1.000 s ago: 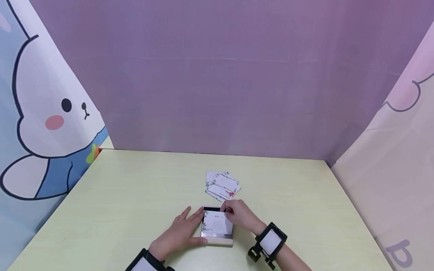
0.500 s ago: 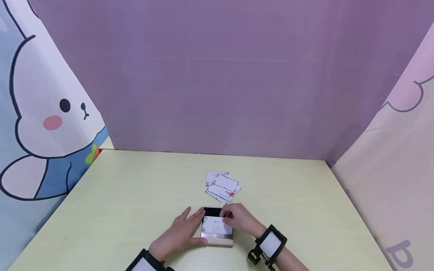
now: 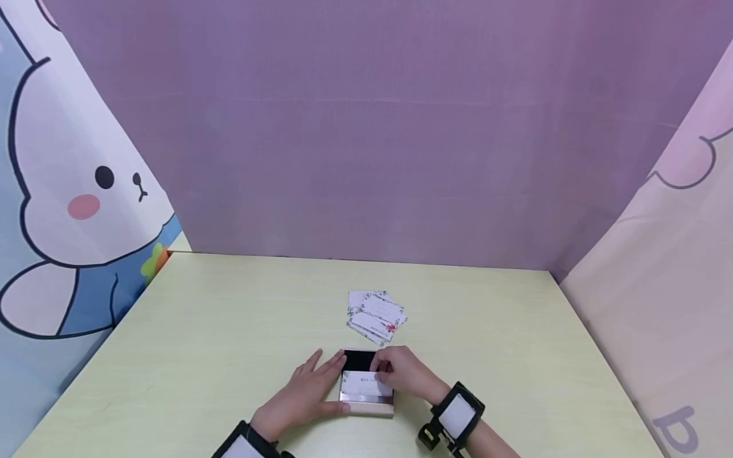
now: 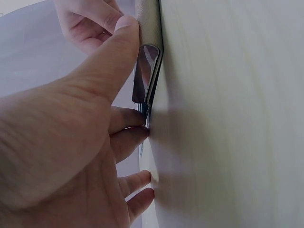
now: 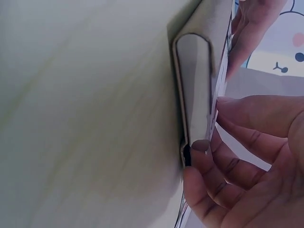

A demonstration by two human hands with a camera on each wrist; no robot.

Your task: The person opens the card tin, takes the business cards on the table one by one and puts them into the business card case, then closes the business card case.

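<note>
Head view: my 2 hands work a card into a slim card case on the surface.
My left hand lies flat, fingers straight against the case's left edge; my right hand pinches a card just beside it. The card looks thin, light and bendable, best held by its edge; the case seems stiff and smooth. Loose cards lie beyond my right hand.

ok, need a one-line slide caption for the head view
Right hand slides a card into a case that the left hand steadies; loose cards lie behind on the table.
</note>
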